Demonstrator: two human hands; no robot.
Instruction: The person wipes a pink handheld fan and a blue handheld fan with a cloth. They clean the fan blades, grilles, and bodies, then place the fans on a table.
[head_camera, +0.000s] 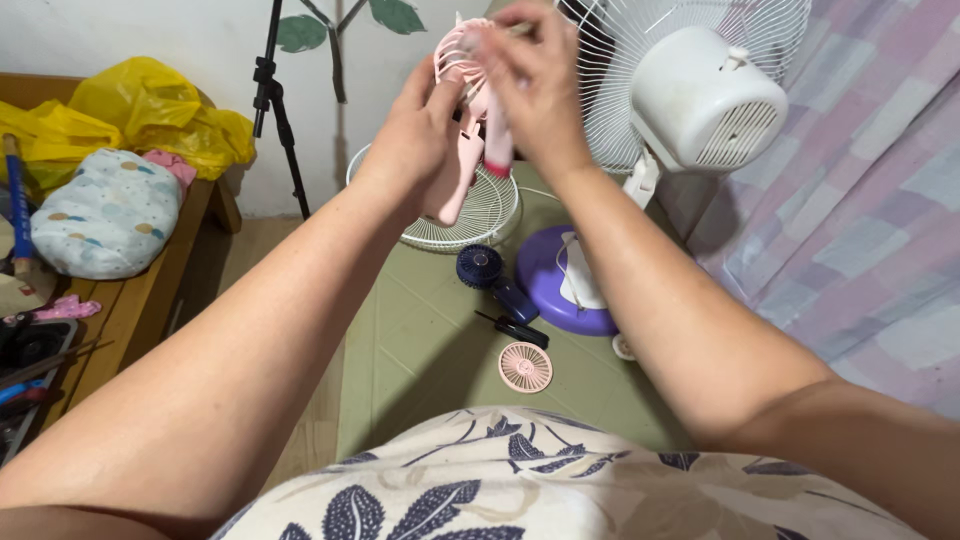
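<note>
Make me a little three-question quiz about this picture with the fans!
1. True or false: both hands hold the small pink fan up in the air.
2. Which lies on the floor nearest the round pink grille? A) dark blue handheld fan B) yellow bags C) tripod
3. What colour is the base of the big white fan?

Key: 1 true; 2 A; 3 purple.

Small pink handheld fan (470, 120): round grilled head up, handle hanging down, upright, clasped between fingers (425, 110) of both hands.
</note>
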